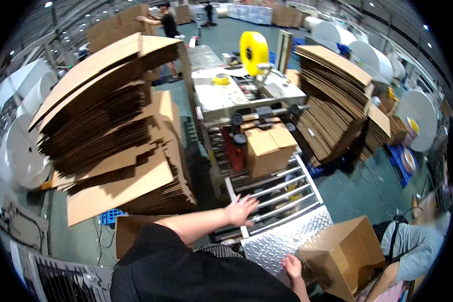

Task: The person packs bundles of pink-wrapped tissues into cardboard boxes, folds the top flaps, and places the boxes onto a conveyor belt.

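With fingers spread, my left hand [241,209] hovers at the left rail of a roller conveyor [287,194] and holds nothing. A closed cardboard carton [267,156] stands farther along those rollers, at the mouth of a carton-taping machine [261,113]. Over the diamond-plate metal sheet [282,239] at the conveyor's near end is my right hand [292,266], its fingers loosely bent and apart, apparently without anything in them. Just right of it sits an open cardboard box [337,256]; whether the hand touches its side I cannot tell.
Tall stacks of flat cardboard rise at the left [100,110] and right [332,100]. A big yellow tape roll [254,53] tops the machine. A co-worker [412,246] in a light blue shirt is close at the right. Another person [167,22] stands at the far left.
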